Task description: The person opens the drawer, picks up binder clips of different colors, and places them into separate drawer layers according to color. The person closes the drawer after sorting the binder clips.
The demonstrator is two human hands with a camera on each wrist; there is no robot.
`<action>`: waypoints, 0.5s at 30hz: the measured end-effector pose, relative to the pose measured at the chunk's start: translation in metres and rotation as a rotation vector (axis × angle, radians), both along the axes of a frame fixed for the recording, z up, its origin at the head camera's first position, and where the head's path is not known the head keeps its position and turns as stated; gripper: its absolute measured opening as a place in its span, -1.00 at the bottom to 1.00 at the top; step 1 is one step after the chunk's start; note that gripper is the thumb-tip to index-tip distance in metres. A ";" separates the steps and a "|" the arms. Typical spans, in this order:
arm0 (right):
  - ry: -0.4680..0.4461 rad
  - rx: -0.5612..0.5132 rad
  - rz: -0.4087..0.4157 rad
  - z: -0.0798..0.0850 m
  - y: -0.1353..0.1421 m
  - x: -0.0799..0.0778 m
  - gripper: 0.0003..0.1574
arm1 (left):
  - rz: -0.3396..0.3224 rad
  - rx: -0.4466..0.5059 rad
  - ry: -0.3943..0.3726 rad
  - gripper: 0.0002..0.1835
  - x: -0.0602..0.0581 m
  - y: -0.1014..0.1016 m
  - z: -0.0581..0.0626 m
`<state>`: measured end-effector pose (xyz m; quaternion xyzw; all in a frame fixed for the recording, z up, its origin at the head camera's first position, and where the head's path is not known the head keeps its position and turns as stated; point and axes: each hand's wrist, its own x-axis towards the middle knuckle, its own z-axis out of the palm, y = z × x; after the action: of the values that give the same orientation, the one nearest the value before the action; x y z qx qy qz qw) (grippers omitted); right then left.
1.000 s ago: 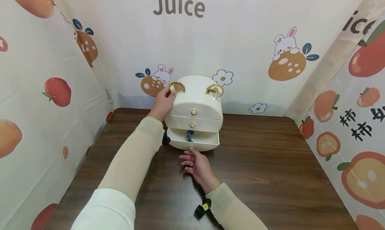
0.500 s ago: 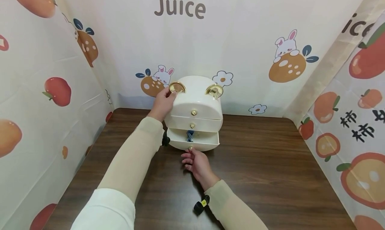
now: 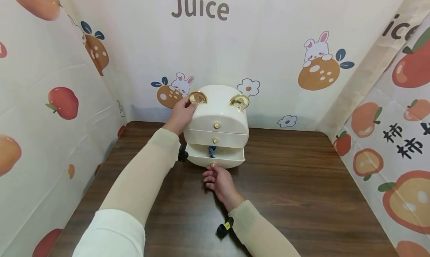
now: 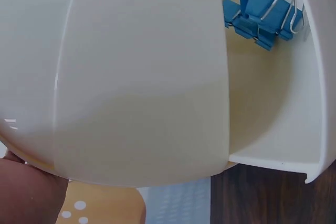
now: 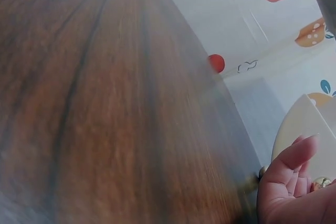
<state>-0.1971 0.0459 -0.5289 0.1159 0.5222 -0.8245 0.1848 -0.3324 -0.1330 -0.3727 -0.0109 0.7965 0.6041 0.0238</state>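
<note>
A white desktop drawer box [image 3: 220, 115] with two gold ears stands on the table. My left hand [image 3: 181, 116] holds its upper left side, thumb by the gold ear [image 3: 198, 97]. The bottom drawer [image 3: 231, 162] is pulled out, while the two drawers above it are closed. At the bottom drawer's front, my right hand [image 3: 222, 185] pinches the small gold knob [image 3: 213, 166] between thumb and forefinger, its other fingers loosely bent. Several blue binder clips [image 4: 260, 14] lie inside the bottom drawer. In the right wrist view, the right hand [image 5: 291, 187] partly covers the drawer front.
A dark wooden table [image 3: 302, 186] extends on both sides of the box. Light curtains [image 3: 268, 37] with fruit and rabbit prints hang behind it and along both sides. A black wrist camera [image 3: 223, 230] hangs beneath the right sleeve.
The left forearm has shifted slightly to the left. Both hands keep their places on the box and knob, and the bottom drawer stays pulled out about as far as before.
</note>
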 end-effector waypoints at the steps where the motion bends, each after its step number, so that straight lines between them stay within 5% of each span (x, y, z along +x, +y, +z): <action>1: 0.004 0.001 0.000 0.000 0.000 -0.001 -0.55 | 0.000 -0.003 0.000 -0.56 0.000 0.000 0.001; 15: 0.007 0.018 -0.006 0.000 -0.001 -0.024 -0.52 | -0.005 -0.013 0.012 -0.57 -0.001 -0.002 0.004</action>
<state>-0.2208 0.0450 -0.5289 0.1163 0.5298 -0.8208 0.1793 -0.3335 -0.1347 -0.3692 -0.0054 0.8005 0.5989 0.0205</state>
